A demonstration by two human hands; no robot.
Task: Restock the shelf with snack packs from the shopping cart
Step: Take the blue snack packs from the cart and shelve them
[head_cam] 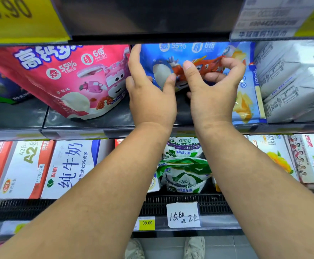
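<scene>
Shelf (89,126) — blue pack (199,53), seemingly "55%", gripped.

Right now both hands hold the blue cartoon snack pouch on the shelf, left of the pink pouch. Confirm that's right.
Not quite. In the head view the left hand and right hand hold the blue cartoon snack pouch right of the pink pouch, not left.

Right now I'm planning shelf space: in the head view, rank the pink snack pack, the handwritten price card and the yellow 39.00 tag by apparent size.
1. pink snack pack
2. handwritten price card
3. yellow 39.00 tag

The gaps are clear.
</scene>
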